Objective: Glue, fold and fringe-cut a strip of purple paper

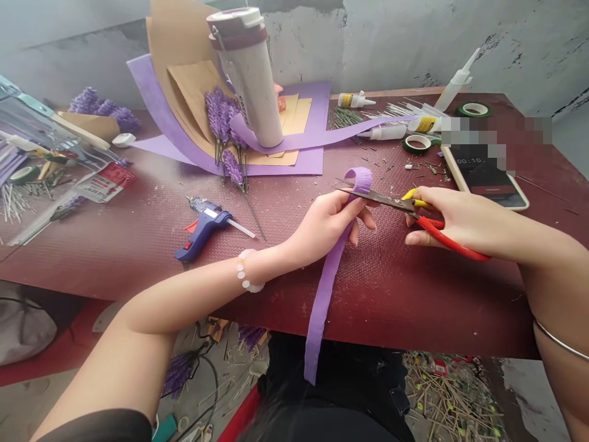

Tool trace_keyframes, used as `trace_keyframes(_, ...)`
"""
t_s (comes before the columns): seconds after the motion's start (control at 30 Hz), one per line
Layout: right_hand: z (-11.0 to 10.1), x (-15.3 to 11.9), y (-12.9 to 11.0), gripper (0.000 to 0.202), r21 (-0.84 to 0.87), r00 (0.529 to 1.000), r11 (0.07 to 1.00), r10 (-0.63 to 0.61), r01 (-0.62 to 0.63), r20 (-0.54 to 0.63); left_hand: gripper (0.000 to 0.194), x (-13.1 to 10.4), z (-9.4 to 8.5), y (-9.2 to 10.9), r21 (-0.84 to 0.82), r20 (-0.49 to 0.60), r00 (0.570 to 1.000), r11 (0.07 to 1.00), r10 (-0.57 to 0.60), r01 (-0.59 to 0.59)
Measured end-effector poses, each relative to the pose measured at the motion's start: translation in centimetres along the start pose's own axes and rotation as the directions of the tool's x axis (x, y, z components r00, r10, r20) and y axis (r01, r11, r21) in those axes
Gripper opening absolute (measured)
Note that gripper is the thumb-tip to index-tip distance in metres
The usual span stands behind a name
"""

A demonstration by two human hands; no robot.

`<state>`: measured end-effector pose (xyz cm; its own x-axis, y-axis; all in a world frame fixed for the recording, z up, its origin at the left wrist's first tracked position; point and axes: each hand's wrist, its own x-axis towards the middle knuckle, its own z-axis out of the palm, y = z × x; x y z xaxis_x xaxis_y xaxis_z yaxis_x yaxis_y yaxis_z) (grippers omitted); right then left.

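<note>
Near the middle of the table, my left hand (329, 224) pinches a long purple paper strip (326, 294). Its fringed upper end curls over above my fingers, and the plain lower part hangs past the table's front edge. My right hand (460, 218) holds scissors (430, 230) with one red and one yellow handle. The scissor blades are slightly apart and point left, across the strip just below its curled end, close to my left fingertips.
A blue glue gun (202, 230) lies left of my left hand. Behind stand a tall cup (253, 86), purple flowers (221, 116) and paper sheets. A phone (488, 175), green tape rolls (416, 144) and glue bottles (389, 131) lie at the back right.
</note>
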<state>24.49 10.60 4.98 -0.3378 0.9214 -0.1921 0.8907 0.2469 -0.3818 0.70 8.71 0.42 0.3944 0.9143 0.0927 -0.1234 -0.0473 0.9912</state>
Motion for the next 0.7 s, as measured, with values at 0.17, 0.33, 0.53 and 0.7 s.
trace_keyframes(0.17, 0.2, -0.2, 0.7, 0.074, 0.067, 0.992, 0.991, -0.113, 0.117, -0.060, 0.026, 0.0, 0.0, 0.0, 0.008, 0.003, 1.000, 1.000, 0.026, -0.026)
trace_keyframes(0.33, 0.9, -0.1, 2.4, 0.046, 0.088, 0.975, 0.976, -0.190, 0.200, -0.112, 0.032, 0.0, 0.1, 0.1, 0.054, -0.014, 1.000, 0.999, 0.008, -0.007)
trace_keyframes(0.53, 1.1, 0.0, 3.0, 0.037, 0.039, 0.975, 0.981, -0.185, 0.191, -0.127, 0.032, -0.2, 0.3, 0.4, 0.039, -0.030, 1.000, 0.999, -0.008, 0.009)
trace_keyframes(0.7, 0.8, -0.2, 2.9, 0.037, 0.005, 0.966, 0.977, -0.209, 0.213, -0.150, 0.028, -0.2, 0.4, 0.6, 0.028, -0.020, 0.999, 0.999, -0.032, 0.032)
